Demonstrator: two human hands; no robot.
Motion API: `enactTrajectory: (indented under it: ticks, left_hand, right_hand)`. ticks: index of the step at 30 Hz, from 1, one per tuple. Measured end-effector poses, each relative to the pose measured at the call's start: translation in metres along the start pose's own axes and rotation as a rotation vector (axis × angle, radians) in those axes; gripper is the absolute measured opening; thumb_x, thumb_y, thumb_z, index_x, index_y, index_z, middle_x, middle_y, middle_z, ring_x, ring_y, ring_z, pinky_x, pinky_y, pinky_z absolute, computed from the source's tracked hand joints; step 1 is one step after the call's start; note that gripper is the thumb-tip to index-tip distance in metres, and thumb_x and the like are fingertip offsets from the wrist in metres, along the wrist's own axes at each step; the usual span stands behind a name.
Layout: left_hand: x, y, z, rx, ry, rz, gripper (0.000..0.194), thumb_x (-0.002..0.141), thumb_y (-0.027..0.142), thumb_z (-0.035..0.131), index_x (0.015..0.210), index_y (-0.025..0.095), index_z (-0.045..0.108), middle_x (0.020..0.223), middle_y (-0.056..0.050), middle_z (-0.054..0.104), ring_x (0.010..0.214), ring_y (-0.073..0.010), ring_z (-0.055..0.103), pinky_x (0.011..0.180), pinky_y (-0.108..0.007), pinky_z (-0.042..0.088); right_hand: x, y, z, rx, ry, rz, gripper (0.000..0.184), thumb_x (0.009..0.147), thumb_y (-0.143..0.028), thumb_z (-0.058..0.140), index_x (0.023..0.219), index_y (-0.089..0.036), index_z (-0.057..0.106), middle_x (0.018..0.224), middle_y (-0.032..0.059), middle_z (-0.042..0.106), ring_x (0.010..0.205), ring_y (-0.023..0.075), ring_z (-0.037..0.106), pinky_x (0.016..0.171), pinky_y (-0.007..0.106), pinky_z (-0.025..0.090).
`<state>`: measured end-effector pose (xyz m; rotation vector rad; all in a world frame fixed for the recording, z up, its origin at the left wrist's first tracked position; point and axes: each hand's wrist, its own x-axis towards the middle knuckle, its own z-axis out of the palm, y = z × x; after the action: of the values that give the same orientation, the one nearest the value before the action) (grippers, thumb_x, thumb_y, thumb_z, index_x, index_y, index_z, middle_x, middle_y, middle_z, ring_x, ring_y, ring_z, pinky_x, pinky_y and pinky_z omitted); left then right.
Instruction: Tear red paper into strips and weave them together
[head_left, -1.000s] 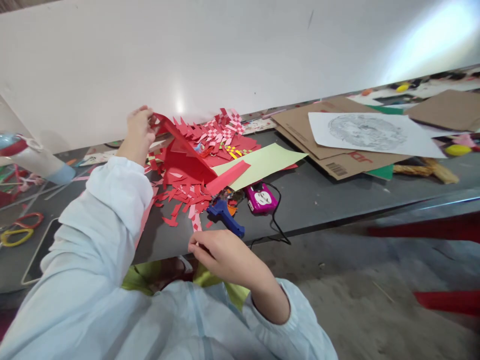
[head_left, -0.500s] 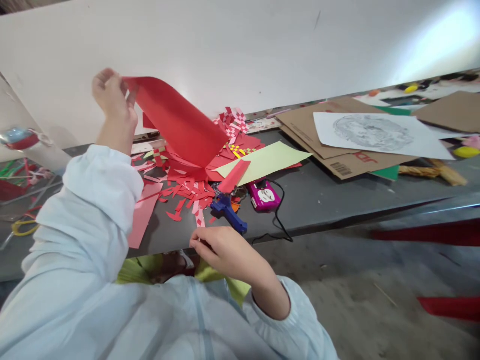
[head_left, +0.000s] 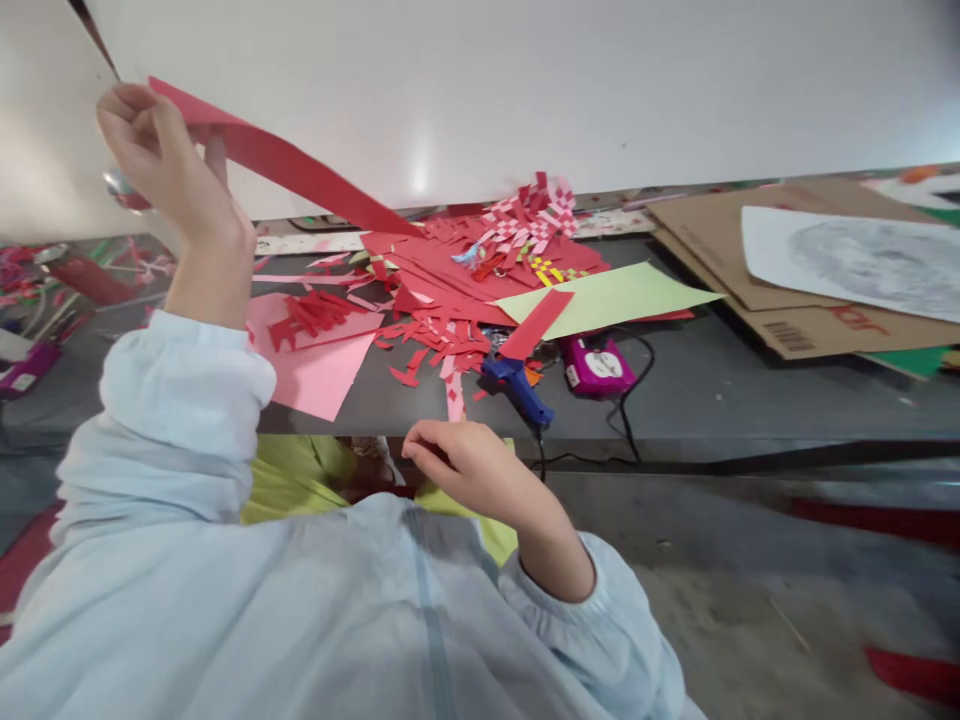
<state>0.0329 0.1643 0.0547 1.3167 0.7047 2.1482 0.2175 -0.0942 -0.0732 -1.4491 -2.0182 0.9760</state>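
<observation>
My left hand (head_left: 169, 165) is raised at the upper left, its fingers closed on the edge of a red paper sheet (head_left: 292, 175). The sheet slants down to the right, its lower end over a pile of red paper pieces (head_left: 450, 265). Below that wrist lies a pink paper sheet (head_left: 322, 375) with red cut scraps on it. My right hand (head_left: 469, 465) is curled at the table's front edge, thumb and fingers together; what they hold, if anything, is hidden. Just beyond it are a pink-and-red paper strip (head_left: 454, 392) and a blue glue gun (head_left: 523, 393).
A pale green sheet (head_left: 622, 300) overlaps the pile, with a purple box (head_left: 600, 367) and black cord in front. Cardboard pieces (head_left: 750, 270) under a white drawing (head_left: 862, 260) lie to the right. A white panel (head_left: 487, 90) stands behind the table.
My left hand has lifted the red sheet off the pile, up and to the left, uncovering the scraps and pink sheet. My right hand keeps its curled pose. The view has swung left.
</observation>
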Motion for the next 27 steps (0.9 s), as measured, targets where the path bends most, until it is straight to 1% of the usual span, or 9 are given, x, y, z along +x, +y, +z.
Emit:
enactTrajectory:
  ticks: [2, 5, 9, 11, 14, 17, 19, 23, 27]
  left_hand:
    - [-0.016, 0.010, -0.025, 0.022, 0.000, 0.051, 0.025, 0.093, 0.000, 0.035, 0.082, 0.022, 0.034, 0.081, 0.003, 0.037, 0.074, -0.0074, 0.049, 0.075, -0.021, 0.051]
    - [-0.052, 0.024, -0.057, 0.018, 0.046, 0.027, 0.021, 0.092, 0.003, 0.042, 0.083, 0.022, 0.035, 0.088, 0.001, 0.042, 0.075, -0.0067, 0.051, 0.073, -0.019, 0.049]
    - [-0.111, 0.035, -0.089, 0.084, 0.108, -0.044, 0.020, 0.084, 0.016, 0.058, 0.085, 0.024, 0.040, 0.087, 0.003, 0.042, 0.076, -0.0085, 0.051, 0.070, -0.020, 0.048]
    - [-0.141, 0.037, -0.100, 0.151, 0.132, -0.097, 0.022, 0.080, 0.026, 0.065, 0.085, 0.025, 0.044, 0.082, 0.004, 0.041, 0.068, -0.0096, 0.048, 0.064, -0.021, 0.044]
    - [-0.181, 0.035, -0.114, 0.225, 0.127, -0.174, 0.021, 0.082, 0.033, 0.066, 0.083, 0.026, 0.047, 0.075, 0.004, 0.040, 0.060, -0.0101, 0.041, 0.060, -0.023, 0.040]
    - [-0.215, 0.033, -0.125, 0.314, 0.126, -0.190, 0.025, 0.083, 0.041, 0.069, 0.085, 0.027, 0.049, 0.085, 0.001, 0.047, 0.073, -0.0135, 0.051, 0.071, -0.028, 0.045]
    - [-0.233, 0.033, -0.131, 0.357, 0.072, -0.225, 0.023, 0.084, 0.043, 0.069, 0.087, 0.028, 0.052, 0.085, 0.000, 0.048, 0.072, -0.0142, 0.050, 0.069, -0.029, 0.046]
    - [-0.258, 0.039, -0.138, 0.360, 0.006, -0.268, 0.019, 0.084, 0.038, 0.072, 0.086, 0.030, 0.056, 0.084, 0.000, 0.051, 0.069, -0.0145, 0.052, 0.062, -0.030, 0.046]
    - [-0.269, 0.050, -0.139, 0.348, -0.025, -0.263, 0.018, 0.083, 0.037, 0.073, 0.087, 0.032, 0.057, 0.083, 0.000, 0.051, 0.065, -0.0140, 0.053, 0.058, -0.030, 0.047]
  right_hand:
    - [0.005, -0.004, 0.007, 0.001, -0.012, -0.025, 0.023, 0.097, -0.027, 0.045, 0.088, -0.019, 0.064, 0.074, 0.0005, 0.067, 0.065, 0.0111, 0.054, 0.064, 0.024, 0.032]
    - [0.013, -0.009, 0.017, 0.025, -0.014, -0.038, 0.023, 0.097, -0.027, 0.044, 0.087, -0.019, 0.064, 0.076, 0.0006, 0.067, 0.067, 0.0117, 0.055, 0.065, 0.025, 0.033]
    - [0.027, -0.016, 0.033, 0.083, 0.056, -0.008, 0.019, 0.095, -0.028, 0.047, 0.094, -0.020, 0.064, 0.077, -0.0004, 0.067, 0.068, 0.0120, 0.056, 0.066, 0.026, 0.035]
    - [0.033, -0.020, 0.041, 0.097, 0.092, 0.019, 0.017, 0.093, -0.030, 0.049, 0.100, -0.020, 0.062, 0.074, -0.0022, 0.063, 0.063, 0.0114, 0.053, 0.064, 0.026, 0.036]
    - [0.039, -0.024, 0.050, 0.133, 0.140, 0.035, 0.024, 0.089, -0.029, 0.054, 0.111, -0.021, 0.057, 0.076, -0.0039, 0.062, 0.061, 0.0108, 0.053, 0.065, 0.026, 0.039]
    - [0.043, -0.027, 0.055, 0.160, 0.187, 0.044, 0.037, 0.085, -0.028, 0.058, 0.121, -0.022, 0.050, 0.083, -0.0032, 0.065, 0.063, 0.0115, 0.056, 0.066, 0.027, 0.041]
    - [0.044, -0.027, 0.056, 0.195, 0.190, 0.042, 0.042, 0.085, -0.027, 0.057, 0.125, -0.022, 0.047, 0.088, -0.0016, 0.068, 0.062, 0.0122, 0.058, 0.066, 0.028, 0.043]
    - [0.048, -0.022, 0.061, 0.342, 0.170, 0.083, 0.041, 0.091, -0.026, 0.047, 0.131, -0.022, 0.042, 0.095, 0.0024, 0.072, 0.066, 0.0137, 0.065, 0.071, 0.031, 0.049]
    - [0.055, -0.012, 0.071, 0.478, 0.179, 0.154, 0.034, 0.097, -0.040, 0.044, 0.126, -0.024, 0.046, 0.084, 0.0001, 0.068, 0.060, 0.0137, 0.065, 0.064, 0.030, 0.050]
